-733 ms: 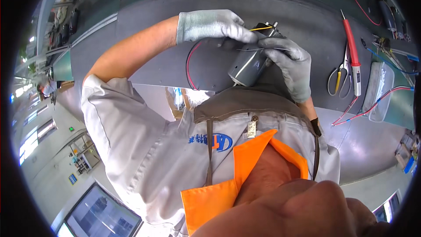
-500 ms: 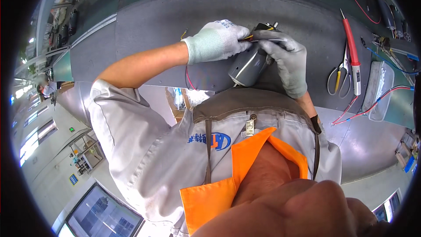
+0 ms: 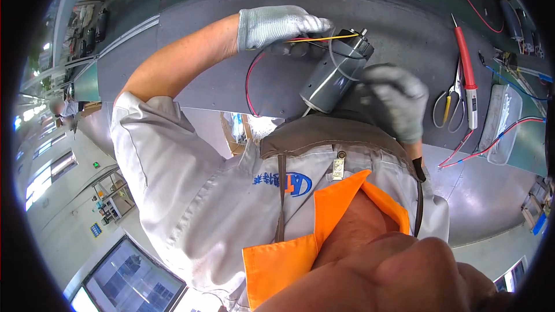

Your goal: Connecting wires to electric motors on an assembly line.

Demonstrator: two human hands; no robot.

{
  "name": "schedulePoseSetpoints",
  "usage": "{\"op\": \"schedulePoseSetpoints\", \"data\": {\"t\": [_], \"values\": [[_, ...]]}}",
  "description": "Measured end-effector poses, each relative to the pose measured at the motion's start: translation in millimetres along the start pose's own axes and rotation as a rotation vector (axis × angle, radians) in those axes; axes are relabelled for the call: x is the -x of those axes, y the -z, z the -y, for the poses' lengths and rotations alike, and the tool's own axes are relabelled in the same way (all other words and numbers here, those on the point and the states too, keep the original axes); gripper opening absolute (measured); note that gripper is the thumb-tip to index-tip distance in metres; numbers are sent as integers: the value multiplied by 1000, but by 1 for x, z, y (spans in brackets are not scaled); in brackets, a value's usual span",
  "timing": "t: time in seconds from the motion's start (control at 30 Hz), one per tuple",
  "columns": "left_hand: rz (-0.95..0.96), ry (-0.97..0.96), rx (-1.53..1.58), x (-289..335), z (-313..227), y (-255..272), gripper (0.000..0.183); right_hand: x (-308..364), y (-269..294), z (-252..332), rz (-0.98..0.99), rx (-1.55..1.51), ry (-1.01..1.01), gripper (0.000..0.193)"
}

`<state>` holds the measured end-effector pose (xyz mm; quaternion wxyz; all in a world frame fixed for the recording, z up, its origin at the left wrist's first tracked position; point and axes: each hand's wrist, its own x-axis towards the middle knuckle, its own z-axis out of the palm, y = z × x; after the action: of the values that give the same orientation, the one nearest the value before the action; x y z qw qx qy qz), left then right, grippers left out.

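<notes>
A dark grey cylindrical motor (image 3: 330,84) lies tilted on the bench, its shaft end away from me and its near end by my apron. Yellow and dark wires (image 3: 338,37) run from its far end to my gloved left hand (image 3: 280,28), which pinches them. A thin, pale, curved strip (image 3: 333,58) hangs from the left fingertips across the motor's side; I cannot tell its exact kind. A red wire (image 3: 250,84) loops down below my left wrist. My gloved right hand (image 3: 399,101) is right of the motor, apart from it, its fingers smeared by motion.
On the right lie scissors (image 3: 448,104), a red-handled tool with a thin pointed tip (image 3: 466,63) and a clear plastic tray (image 3: 504,124). Red and blue wires (image 3: 491,141) trail beside them. More dark motors (image 3: 509,14) stand at the far right. An open cardboard box (image 3: 230,133) sits below the bench edge.
My left hand has moved left and away from me, drawing the wires out straighter. My right hand has left the motor's far end and come back toward me and rightward. The pale strip now shows.
</notes>
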<state>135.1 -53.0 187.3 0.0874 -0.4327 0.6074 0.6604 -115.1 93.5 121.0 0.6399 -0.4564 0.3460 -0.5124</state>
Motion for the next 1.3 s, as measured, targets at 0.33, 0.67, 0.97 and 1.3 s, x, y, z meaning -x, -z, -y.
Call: {"op": "schedulePoseSetpoints", "data": {"t": [0.33,0.67,0.97,1.3], "values": [[-58,249,-187,-5,-13,1,60,-12,1,23,496,141,347,36],[-21,317,-83,-16,4,-17,49,-28,-11,-20,346,1301,604,30],[-543,-187,287,-48,30,-64,22,-38,-6,-27,-181,370,182,30],[-678,-360,288,-61,37,-89,14,-53,-2,-17,-386,-41,-64,40]]}}
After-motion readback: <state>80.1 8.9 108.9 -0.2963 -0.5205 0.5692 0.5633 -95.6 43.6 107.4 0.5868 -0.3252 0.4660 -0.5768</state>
